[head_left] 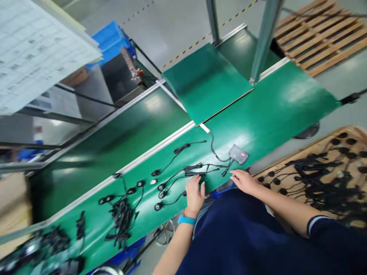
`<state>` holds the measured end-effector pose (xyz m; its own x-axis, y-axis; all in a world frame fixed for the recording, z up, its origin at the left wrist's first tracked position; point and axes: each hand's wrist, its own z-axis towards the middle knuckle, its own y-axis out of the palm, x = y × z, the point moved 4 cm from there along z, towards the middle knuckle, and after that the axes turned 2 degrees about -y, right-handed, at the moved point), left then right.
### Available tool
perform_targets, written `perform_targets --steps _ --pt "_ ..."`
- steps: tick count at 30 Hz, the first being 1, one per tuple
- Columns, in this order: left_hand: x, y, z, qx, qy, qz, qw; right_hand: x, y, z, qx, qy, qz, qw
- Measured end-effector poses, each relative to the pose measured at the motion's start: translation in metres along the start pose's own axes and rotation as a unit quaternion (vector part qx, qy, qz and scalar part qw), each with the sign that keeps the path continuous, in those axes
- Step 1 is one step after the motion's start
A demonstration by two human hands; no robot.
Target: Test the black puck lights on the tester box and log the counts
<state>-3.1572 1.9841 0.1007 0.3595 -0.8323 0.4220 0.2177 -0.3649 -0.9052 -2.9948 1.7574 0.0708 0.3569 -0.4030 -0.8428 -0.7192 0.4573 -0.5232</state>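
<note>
- My navy shirt [243,233] loomed closest.
- My left hand [195,193] partly hid the cables [192,167] at its fingertips; I couldn't tell its grip.
- My right hand [243,180] was loosely open near the plug [225,173].

The cables [192,167] are black, the worktop [275,103] green, the wristband [187,220] turquoise, the floor tape [187,49] striped yellow-and-black.

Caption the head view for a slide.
Left hand at black cables, right hand near a gray box on a green worktop.

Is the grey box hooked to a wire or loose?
Hooked up: a dark wire runs from the grey box to a white connector.
</note>
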Motion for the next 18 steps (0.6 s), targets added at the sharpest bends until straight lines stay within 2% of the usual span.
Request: perform_targets --steps 4,7,10,13,15,17,18 --pt "-0.007 0.015 0.002 -0.032 0.026 0.007 0.999 0.015 0.001 0.012 0.034 0.002 -0.102 0.994" --pt "-0.017 0.023 -0.001 -0.018 0.035 -0.016 0.999 0.017 0.007 0.012 0.086 -0.029 -0.179 0.980" --pt "-0.027 0.020 -0.002 0.006 0.052 -0.060 0.997 0.011 0.015 0.011 0.138 -0.054 -0.252 0.956" --pt "-0.044 0.005 -0.003 0.032 0.078 -0.099 0.992 0.007 0.024 0.010 0.156 -0.068 -0.304 0.937" --pt "-0.067 -0.015 -0.007 0.081 0.079 -0.088 0.990 0.008 0.029 0.010 0.155 -0.076 -0.325 0.930" --pt "-0.105 -0.042 -0.013 0.165 0.025 -0.032 0.985 0.010 0.033 0.008 0.154 -0.082 -0.341 0.924" --pt "-0.130 -0.056 -0.017 0.199 -0.035 0.003 0.979 0.011 0.035 0.007 0.153 -0.082 -0.348 0.921"
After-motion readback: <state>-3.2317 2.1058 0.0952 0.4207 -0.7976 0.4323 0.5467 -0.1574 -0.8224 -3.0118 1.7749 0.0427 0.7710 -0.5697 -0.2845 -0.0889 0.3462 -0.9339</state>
